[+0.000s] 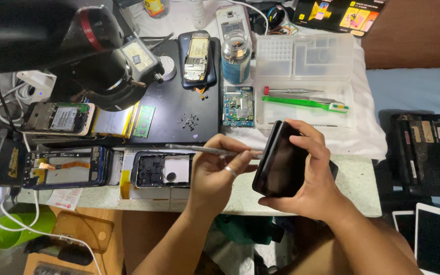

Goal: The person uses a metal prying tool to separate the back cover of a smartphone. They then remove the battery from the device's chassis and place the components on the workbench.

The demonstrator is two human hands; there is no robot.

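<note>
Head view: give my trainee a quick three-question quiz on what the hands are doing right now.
1. True or false: the right hand holds the black phone tilted on edge.
2. Which tool is in the left hand? A) green toothbrush B) thin metal pry tool C) red-capped screwdriver
3. Where does the tool's tip meet the phone?

Key:
1. True.
2. B, the thin metal pry tool; the green toothbrush and red-capped screwdriver lie on the white cloth.
3. At its left edge.

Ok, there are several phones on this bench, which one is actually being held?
The black phone in the right hand, screen dark and tilted up off the table. The left hand puts a thin metal tool to its edge; the other phones lie flat, opened up.
</note>
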